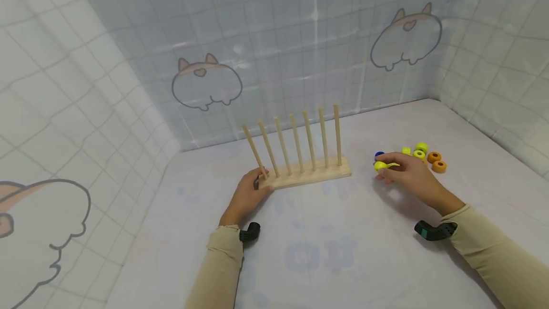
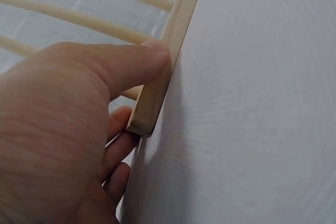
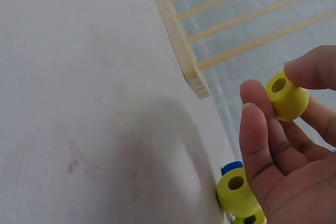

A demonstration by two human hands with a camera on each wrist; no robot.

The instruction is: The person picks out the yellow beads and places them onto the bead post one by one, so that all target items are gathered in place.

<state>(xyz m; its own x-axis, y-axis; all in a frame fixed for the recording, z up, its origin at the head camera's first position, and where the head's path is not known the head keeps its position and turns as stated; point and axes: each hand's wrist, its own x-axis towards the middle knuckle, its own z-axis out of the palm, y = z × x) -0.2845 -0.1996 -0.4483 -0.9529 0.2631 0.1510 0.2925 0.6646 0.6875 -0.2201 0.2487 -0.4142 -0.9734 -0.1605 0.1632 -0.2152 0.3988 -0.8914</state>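
Observation:
A wooden peg rack [image 1: 317, 174] stands on the pale tabletop, with several upright pegs in a row along its base. My left hand [image 1: 249, 192] grips the left end of that base, thumb along the front edge and other fingers around the back, as the left wrist view shows. To the right of the rack, my right hand [image 1: 409, 178] pinches a yellow bead [image 3: 289, 98] between thumb and fingers. The bead is rounded, and its hole faces partly toward the right wrist camera. This hand is above the table, beside a group of loose beads.
Behind the right hand lie several yellow beads [image 1: 421, 147], some orange beads [image 1: 439, 166] and a blue bead [image 1: 379, 155], partly hidden by fingers. Grid-patterned sheets with cartoon drawings [image 1: 207, 85] form walls behind and at both sides of the table [image 1: 309, 232].

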